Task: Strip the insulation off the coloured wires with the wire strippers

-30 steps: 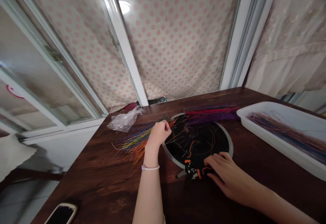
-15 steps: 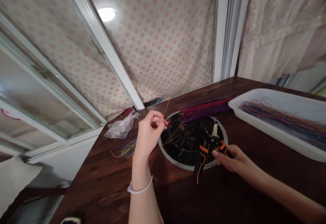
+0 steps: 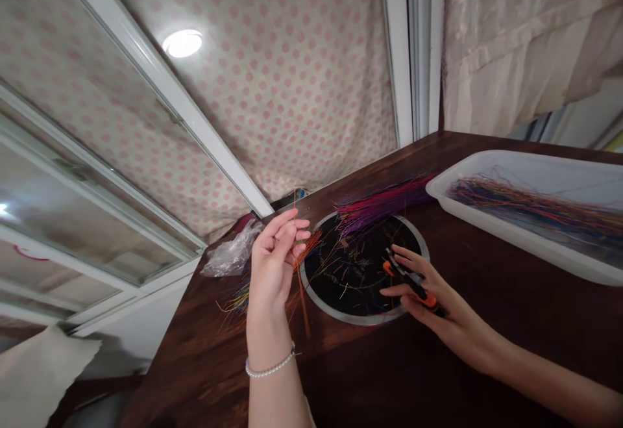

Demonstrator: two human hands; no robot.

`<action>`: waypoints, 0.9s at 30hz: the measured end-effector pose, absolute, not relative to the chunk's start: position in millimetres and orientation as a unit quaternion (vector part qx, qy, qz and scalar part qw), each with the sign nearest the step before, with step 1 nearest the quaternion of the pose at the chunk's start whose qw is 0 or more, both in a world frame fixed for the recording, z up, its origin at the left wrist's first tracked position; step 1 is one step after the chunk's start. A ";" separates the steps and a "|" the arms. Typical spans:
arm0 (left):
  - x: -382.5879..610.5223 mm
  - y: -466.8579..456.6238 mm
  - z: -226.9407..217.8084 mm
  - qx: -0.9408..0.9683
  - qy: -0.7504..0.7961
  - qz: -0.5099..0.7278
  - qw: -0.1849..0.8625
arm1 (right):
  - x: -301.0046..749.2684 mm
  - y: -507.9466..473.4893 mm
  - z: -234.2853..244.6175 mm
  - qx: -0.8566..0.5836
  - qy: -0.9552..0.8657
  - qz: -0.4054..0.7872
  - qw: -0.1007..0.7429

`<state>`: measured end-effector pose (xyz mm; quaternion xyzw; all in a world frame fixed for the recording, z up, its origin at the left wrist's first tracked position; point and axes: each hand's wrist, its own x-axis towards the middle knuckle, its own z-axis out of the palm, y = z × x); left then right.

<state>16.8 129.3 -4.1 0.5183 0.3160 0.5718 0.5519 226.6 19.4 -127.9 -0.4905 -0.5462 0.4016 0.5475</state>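
My left hand (image 3: 277, 252) pinches a thin orange wire (image 3: 294, 199) between thumb and forefinger, its end sticking up above the fingertips. The other fingers are loosely curled. In my right hand (image 3: 450, 304) lies a wire stripper (image 3: 413, 282) with black and orange handles, turned partly edge-on. My right fingers stretch along both sides of it, over the right part of a round black mat with a grey rim (image 3: 318, 308). Small wire scraps (image 3: 355, 262) are scattered on the mat. More orange wires (image 3: 311, 246) lie just behind my left fingers, at the mat's left edge.
A bundle of red and purple wires (image 3: 384, 206) lies across the mat's back edge. At the right stands a white plastic tub (image 3: 467, 217) holding many coloured wires (image 3: 535, 204). Clear plastic wrap (image 3: 228, 256) and other multicoloured wires (image 3: 237, 299) lie on the left of the dark wooden table (image 3: 370, 376).
The wire stripper has turned in my right hand, and those fingers have spread. My left fingers have loosened somewhat, and the orange wire now points more upright. The view has shifted slightly.
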 end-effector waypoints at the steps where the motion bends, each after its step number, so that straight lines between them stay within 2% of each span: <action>1: 17.4 129.0 -3.4 0.507 0.306 0.572 0.568 | 227.4 19.0 -127.6 -0.486 -0.544 0.418 0.541; 5: 19.1 124.9 2.4 0.465 0.238 0.573 0.631 | 228.6 17.2 -129.1 -0.491 -0.515 0.514 0.480; 10: 19.8 115.9 11.8 0.434 0.218 0.563 0.669 | 228.3 18.9 -139.9 -0.461 -0.354 0.617 0.531; 16: 22.3 112.9 11.1 0.461 0.259 0.574 0.626 | 230.6 28.3 -145.0 -0.382 -0.247 0.690 0.563; 24: 24.3 111.9 6.7 0.533 0.278 0.556 0.574 | 233.4 33.4 -146.5 -0.279 -0.264 0.732 0.562; 27: 23.1 111.1 6.5 0.577 0.288 0.513 0.567 | 234.2 33.0 -145.7 -0.240 -0.276 0.744 0.559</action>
